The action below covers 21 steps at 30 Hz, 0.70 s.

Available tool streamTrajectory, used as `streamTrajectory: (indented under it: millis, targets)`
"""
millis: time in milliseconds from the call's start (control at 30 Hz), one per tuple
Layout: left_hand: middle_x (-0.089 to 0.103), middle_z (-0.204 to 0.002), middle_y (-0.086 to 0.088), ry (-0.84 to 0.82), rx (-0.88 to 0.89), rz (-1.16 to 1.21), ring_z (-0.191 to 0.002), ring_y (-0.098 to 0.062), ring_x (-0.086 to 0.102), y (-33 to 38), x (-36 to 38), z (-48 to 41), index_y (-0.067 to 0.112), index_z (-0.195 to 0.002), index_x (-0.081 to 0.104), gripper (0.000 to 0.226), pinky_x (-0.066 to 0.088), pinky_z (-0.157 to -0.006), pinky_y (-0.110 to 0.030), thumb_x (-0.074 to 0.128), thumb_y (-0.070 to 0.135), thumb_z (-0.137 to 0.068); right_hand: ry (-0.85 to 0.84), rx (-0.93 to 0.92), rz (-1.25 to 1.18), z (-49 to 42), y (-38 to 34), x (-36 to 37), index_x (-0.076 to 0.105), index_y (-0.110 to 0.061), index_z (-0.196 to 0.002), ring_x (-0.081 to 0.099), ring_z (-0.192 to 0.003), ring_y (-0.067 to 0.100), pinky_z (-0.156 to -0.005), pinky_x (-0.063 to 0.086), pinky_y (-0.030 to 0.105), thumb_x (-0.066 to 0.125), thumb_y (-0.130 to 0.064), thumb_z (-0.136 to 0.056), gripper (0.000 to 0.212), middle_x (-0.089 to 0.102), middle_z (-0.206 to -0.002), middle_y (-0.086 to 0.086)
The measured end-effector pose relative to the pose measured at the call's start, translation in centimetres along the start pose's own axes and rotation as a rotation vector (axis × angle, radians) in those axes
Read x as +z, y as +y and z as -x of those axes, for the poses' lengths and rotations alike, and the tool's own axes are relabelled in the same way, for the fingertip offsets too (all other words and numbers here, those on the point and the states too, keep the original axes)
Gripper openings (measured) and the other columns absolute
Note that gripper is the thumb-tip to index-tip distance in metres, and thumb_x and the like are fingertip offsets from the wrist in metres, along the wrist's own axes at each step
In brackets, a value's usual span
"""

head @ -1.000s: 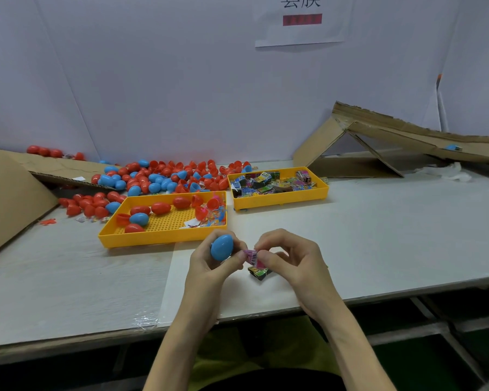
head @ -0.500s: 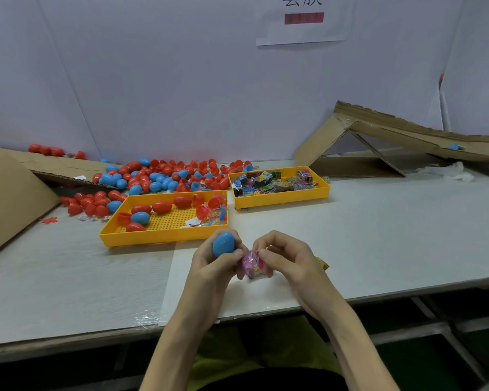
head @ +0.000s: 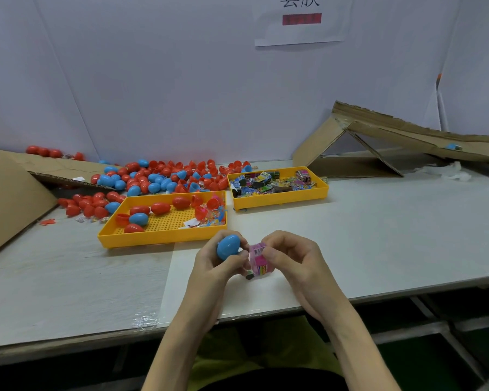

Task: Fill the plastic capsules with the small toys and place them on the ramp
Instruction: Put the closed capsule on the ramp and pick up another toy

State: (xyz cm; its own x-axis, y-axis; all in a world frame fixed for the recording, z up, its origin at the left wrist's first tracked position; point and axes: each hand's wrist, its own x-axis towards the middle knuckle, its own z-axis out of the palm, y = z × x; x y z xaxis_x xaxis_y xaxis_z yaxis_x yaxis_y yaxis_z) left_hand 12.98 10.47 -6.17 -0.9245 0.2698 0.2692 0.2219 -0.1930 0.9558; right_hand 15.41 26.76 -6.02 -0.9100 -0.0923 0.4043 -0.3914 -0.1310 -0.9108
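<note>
- Left grip (head: 213, 263) is curled round a blue capsule (head: 228, 246), held over the desk (head: 378, 235) at 6 o'clock.
- Right grip (head: 290, 258) is pinched on a pink toy packet (head: 259, 259), at the capsule's 4 o'clock.
- Cardboard ramp (head: 407, 139) is seen at 2 o'clock.

Two hands, left hand (head: 215, 263) and right hand (head: 291, 258), with one blue capsule (head: 228, 246) and one pink toy packet (head: 259, 259) between them; two yellow trays, near tray (head: 158, 239) and far tray (head: 280, 202); one cardboard ramp (head: 401, 136) carrying a single blue piece (head: 453, 147); one paper sign (head: 299, 29); capsule heap (head: 158, 176) beyond counting
</note>
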Motion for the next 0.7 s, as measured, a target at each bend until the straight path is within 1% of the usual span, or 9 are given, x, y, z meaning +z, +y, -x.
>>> streamTrajectory:
  millis: [67, 133, 167, 233, 300, 400, 500, 600, 700]
  targets:
    - [0.061, -0.088, 0.0, 0.046, -0.007, -0.006, -0.079, -0.017, 0.06, -0.08, -0.03, -0.04, 0.016, -0.096, 0.067, 0.017, 0.057, -0.071, -0.032, 0.069, 0.019, -0.079, 0.077, -0.029, -0.038, 0.03, 0.05, -0.12, 0.072, -0.024, -0.075, 0.061, -0.079, 0.011, -0.076, 0.052, 0.027, 0.072, -0.03, -0.081, 0.009, 0.064, -0.076, -0.004]
    - [0.06, -0.082, 0.006, 0.065, 0.007, -0.031, -0.071, -0.01, 0.059, -0.13, -0.01, 0.0, 0.022, -0.095, 0.069, 0.015, 0.055, -0.067, -0.026, 0.073, 0.013, -0.084, 0.143, -0.058, -0.023, -0.02, 0.19, -0.15, 0.072, -0.025, -0.073, 0.058, -0.075, 0.008, -0.073, 0.051, 0.024, 0.075, -0.023, -0.083, 0.011, 0.062, -0.074, -0.008]
    - [0.059, -0.08, 0.007, 0.068, 0.015, -0.056, -0.068, -0.008, 0.057, -0.19, 0.01, 0.06, 0.026, -0.094, 0.07, 0.019, 0.054, -0.066, -0.024, 0.072, 0.008, -0.088, 0.162, -0.066, -0.001, -0.05, 0.25, -0.11, 0.072, -0.026, -0.073, 0.057, -0.073, 0.007, -0.072, 0.05, 0.023, 0.075, -0.021, -0.085, 0.013, 0.061, -0.074, -0.009]
    - [0.057, -0.076, 0.01, 0.071, 0.025, -0.113, -0.065, -0.007, 0.055, -0.25, 0.07, 0.15, 0.031, -0.093, 0.07, 0.027, 0.053, -0.064, -0.022, 0.067, 0.004, -0.091, 0.179, -0.075, 0.034, -0.09, 0.24, 0.08, 0.072, -0.028, -0.074, 0.056, -0.07, 0.005, -0.07, 0.05, 0.021, 0.072, -0.022, -0.083, 0.011, 0.062, -0.074, -0.01]
    - [0.055, -0.076, 0.012, 0.064, 0.043, -0.158, -0.064, -0.006, 0.055, -0.12, 0.18, 0.22, 0.036, -0.094, 0.07, 0.031, 0.052, -0.063, -0.02, 0.069, 0.006, -0.091, 0.193, -0.076, 0.054, -0.08, 0.21, 0.2, 0.073, -0.028, -0.075, 0.056, -0.068, 0.004, -0.069, 0.05, 0.02, 0.07, -0.024, -0.082, 0.008, 0.063, -0.072, -0.01]
    - [0.061, -0.087, 0.011, -0.02, 0.062, -0.163, -0.071, -0.006, 0.061, 0.3, 0.33, 0.49, 0.038, -0.103, 0.069, 0.025, 0.052, -0.065, -0.02, 0.073, 0.024, -0.083, 0.207, -0.075, 0.082, -0.06, 0.31, 0.21, 0.072, -0.021, -0.081, 0.057, -0.068, 0.002, -0.066, 0.049, 0.017, 0.071, -0.024, -0.084, 0.004, 0.065, -0.073, -0.01]
    - [0.066, -0.099, 0.012, -0.096, 0.062, -0.164, -0.085, -0.007, 0.065, 0.5, 0.37, 0.66, 0.039, -0.111, 0.069, 0.033, 0.052, -0.067, -0.019, 0.068, 0.044, -0.079, 0.208, -0.083, 0.11, -0.04, 0.36, 0.29, 0.071, -0.017, -0.083, 0.058, -0.067, 0.001, -0.064, 0.047, 0.013, 0.071, -0.02, -0.086, 0.005, 0.066, -0.074, -0.008]
    - [0.065, -0.097, 0.012, -0.107, 0.037, -0.149, -0.078, -0.007, 0.057, 0.39, 0.34, 0.51, 0.039, -0.113, 0.07, 0.04, 0.05, -0.067, -0.024, 0.056, 0.053, -0.079, 0.211, -0.082, 0.094, 0.01, 0.26, 0.31, 0.072, -0.016, -0.084, 0.058, -0.067, 0.001, -0.065, 0.047, 0.013, 0.069, -0.022, -0.084, 0.007, 0.065, -0.074, -0.01]
    - [0.066, -0.105, 0.007, -0.106, -0.008, -0.107, -0.078, -0.012, 0.057, 0.42, 0.29, 0.34, 0.04, -0.111, 0.073, 0.045, 0.049, -0.066, -0.025, 0.051, 0.055, -0.075, 0.203, -0.072, 0.094, 0.02, 0.24, 0.3, 0.073, -0.017, -0.085, 0.059, -0.069, 0.001, -0.067, 0.048, 0.014, 0.068, -0.025, -0.083, 0.009, 0.066, -0.076, -0.01]
